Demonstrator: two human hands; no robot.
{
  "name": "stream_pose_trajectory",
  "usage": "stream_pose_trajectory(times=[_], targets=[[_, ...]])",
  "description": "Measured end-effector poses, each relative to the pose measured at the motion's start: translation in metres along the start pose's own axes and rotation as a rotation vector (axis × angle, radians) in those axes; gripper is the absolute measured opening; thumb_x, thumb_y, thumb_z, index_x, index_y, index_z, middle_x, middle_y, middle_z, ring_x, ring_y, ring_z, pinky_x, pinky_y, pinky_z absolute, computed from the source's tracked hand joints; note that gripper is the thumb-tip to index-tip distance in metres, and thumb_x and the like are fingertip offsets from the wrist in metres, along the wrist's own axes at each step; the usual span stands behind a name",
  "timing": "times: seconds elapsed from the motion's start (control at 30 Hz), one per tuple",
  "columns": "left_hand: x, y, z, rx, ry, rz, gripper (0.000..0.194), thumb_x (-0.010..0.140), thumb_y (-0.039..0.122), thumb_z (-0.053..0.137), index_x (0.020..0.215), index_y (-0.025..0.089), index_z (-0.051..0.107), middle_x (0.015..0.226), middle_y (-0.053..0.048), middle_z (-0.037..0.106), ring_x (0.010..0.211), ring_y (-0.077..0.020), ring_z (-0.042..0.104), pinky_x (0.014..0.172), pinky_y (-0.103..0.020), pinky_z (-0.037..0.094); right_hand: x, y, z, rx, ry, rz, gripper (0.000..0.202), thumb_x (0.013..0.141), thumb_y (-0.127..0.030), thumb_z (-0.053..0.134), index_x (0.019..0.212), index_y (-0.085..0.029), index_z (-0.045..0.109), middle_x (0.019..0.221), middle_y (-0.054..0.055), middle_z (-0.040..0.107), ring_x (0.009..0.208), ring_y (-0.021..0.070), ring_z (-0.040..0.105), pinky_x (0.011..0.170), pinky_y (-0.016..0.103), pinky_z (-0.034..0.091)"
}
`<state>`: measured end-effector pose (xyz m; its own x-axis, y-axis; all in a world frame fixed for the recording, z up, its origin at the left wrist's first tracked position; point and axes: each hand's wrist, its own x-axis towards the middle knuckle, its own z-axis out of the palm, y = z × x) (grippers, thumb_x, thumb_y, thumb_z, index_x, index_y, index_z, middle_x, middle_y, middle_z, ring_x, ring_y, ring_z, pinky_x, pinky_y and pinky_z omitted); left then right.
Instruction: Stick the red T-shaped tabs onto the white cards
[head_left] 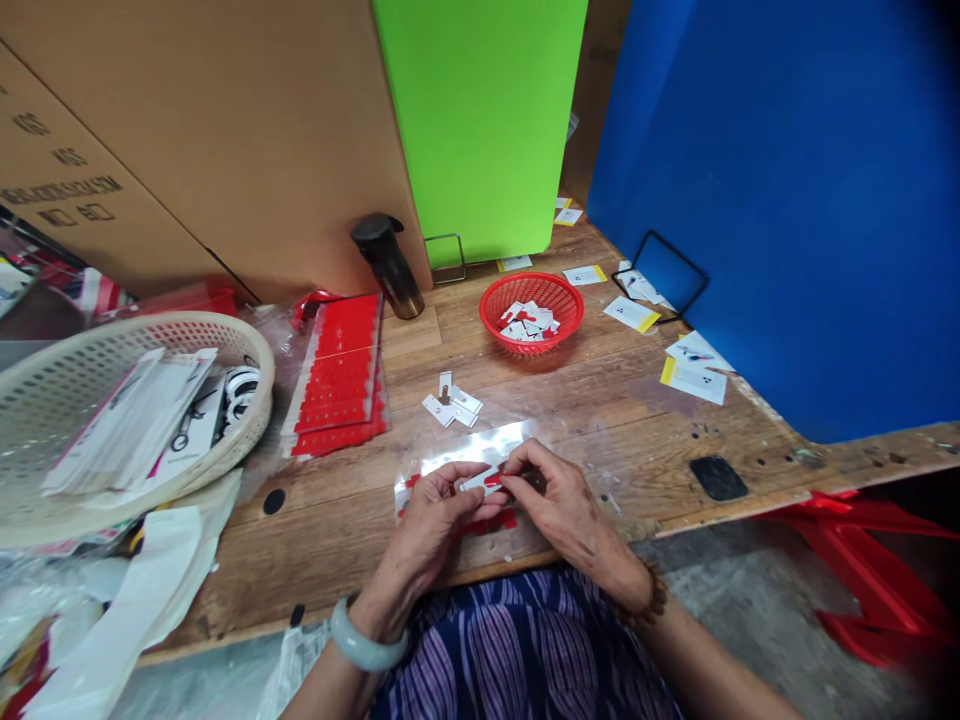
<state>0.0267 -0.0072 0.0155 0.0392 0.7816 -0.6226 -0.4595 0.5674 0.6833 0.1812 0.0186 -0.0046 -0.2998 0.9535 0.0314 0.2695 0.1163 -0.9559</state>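
Near the table's front edge, my left hand [435,510] pinches the left end of a small white card [478,481]. My right hand [555,500] has thumb and forefinger closed on a small red piece [493,480] at the card's right end. Under both hands lies a clear plastic sheet [510,437] with red pieces along it. Several small white cards [463,403] are in a loose pile just beyond. Farther back, a red basket [532,346] holds white cards with red pieces on them.
At the left are a large cream basket [259,395] of packaged cards and stacked red sheets [341,360]. A dark tumbler [390,268] stands behind. White-and-yellow cards [694,380] lie by the blue panel [787,220]; a green panel [487,130] stands at the back.
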Motion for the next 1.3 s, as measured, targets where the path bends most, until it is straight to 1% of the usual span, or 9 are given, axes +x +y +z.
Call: stream_pose_trajectory(times=[0.2,0.37,0.53,0.77,0.87,0.93,1.03,1.13,1.3], targets=[[0.001,-0.002,-0.002,-0.011,-0.002,-0.003,0.031,0.069,0.004,0.070,0.097,0.010,0.060,0.077,-0.011,0.074,0.067,-0.0158,0.071,0.067,-0.021,0.057,0.000,-0.001,0.001,-0.020,0.008,0.001,0.009,0.081,-0.013,0.053,0.076,-0.020,0.052,0.071,-0.004,0.054,0.067,0.0119,0.051,0.064,0.024,0.038],[0.001,-0.004,-0.002,-0.009,-0.029,0.018,0.036,0.065,0.010,0.077,0.096,0.011,0.060,0.077,-0.010,0.074,0.068,-0.0155,0.071,0.069,-0.021,0.056,0.000,0.000,0.002,-0.004,0.015,0.010,0.009,0.080,-0.013,0.054,0.074,-0.020,0.052,0.071,-0.004,0.055,0.066,0.0119,0.051,0.064,0.024,0.038],[0.002,-0.006,-0.001,0.051,0.026,0.061,0.039,0.062,0.019,0.080,0.094,0.011,0.060,0.078,-0.009,0.074,0.062,-0.0130,0.070,0.064,-0.020,0.055,-0.003,-0.002,0.003,0.018,0.012,0.034,0.010,0.081,-0.011,0.051,0.076,-0.021,0.052,0.073,-0.004,0.055,0.069,0.0116,0.052,0.065,0.023,0.039],[-0.001,-0.003,0.002,0.271,0.111,0.176,0.031,0.067,0.022,0.075,0.092,0.012,0.060,0.065,-0.004,0.072,0.057,-0.0125,0.067,0.061,-0.021,0.054,-0.006,-0.009,0.010,0.065,0.028,0.155,0.010,0.077,-0.012,0.053,0.071,-0.020,0.054,0.072,-0.003,0.056,0.070,0.0136,0.053,0.068,0.025,0.040],[-0.002,-0.002,0.003,0.299,0.127,0.203,0.028,0.067,0.021,0.074,0.091,0.012,0.061,0.064,-0.003,0.071,0.057,-0.0131,0.067,0.062,-0.022,0.054,-0.007,-0.011,0.011,0.046,0.082,0.109,0.011,0.075,-0.011,0.054,0.068,-0.020,0.054,0.077,-0.001,0.056,0.078,0.0157,0.054,0.071,0.026,0.040],[-0.002,-0.002,0.003,0.288,0.126,0.195,0.028,0.067,0.020,0.074,0.090,0.012,0.062,0.066,-0.004,0.071,0.060,-0.0139,0.068,0.065,-0.022,0.054,-0.007,-0.012,0.010,0.027,0.098,0.074,0.011,0.075,-0.011,0.054,0.068,-0.020,0.055,0.079,0.000,0.056,0.080,0.0166,0.054,0.072,0.027,0.040],[-0.002,-0.001,0.003,0.252,0.102,0.152,0.032,0.065,0.021,0.076,0.091,0.012,0.061,0.066,-0.006,0.072,0.061,-0.0144,0.069,0.065,-0.022,0.053,-0.005,-0.015,0.006,0.030,0.061,0.104,0.011,0.077,-0.012,0.051,0.072,-0.021,0.055,0.075,-0.001,0.057,0.075,0.0155,0.054,0.070,0.027,0.040],[-0.002,0.000,0.001,0.195,0.079,0.104,0.037,0.063,0.022,0.079,0.092,0.012,0.059,0.065,-0.006,0.072,0.059,-0.0145,0.069,0.063,-0.021,0.053,-0.003,-0.017,0.004,0.022,0.037,0.133,0.011,0.079,-0.012,0.049,0.074,-0.020,0.054,0.072,-0.002,0.056,0.069,0.0140,0.053,0.066,0.025,0.040],[-0.001,-0.001,-0.003,0.144,0.072,0.066,0.043,0.060,0.022,0.081,0.096,0.011,0.058,0.064,-0.007,0.073,0.057,-0.0138,0.069,0.059,-0.018,0.053,-0.001,-0.014,0.006,-0.092,0.045,0.098,0.012,0.080,-0.011,0.049,0.074,-0.020,0.053,0.073,-0.001,0.057,0.068,0.0140,0.051,0.063,0.025,0.038]])
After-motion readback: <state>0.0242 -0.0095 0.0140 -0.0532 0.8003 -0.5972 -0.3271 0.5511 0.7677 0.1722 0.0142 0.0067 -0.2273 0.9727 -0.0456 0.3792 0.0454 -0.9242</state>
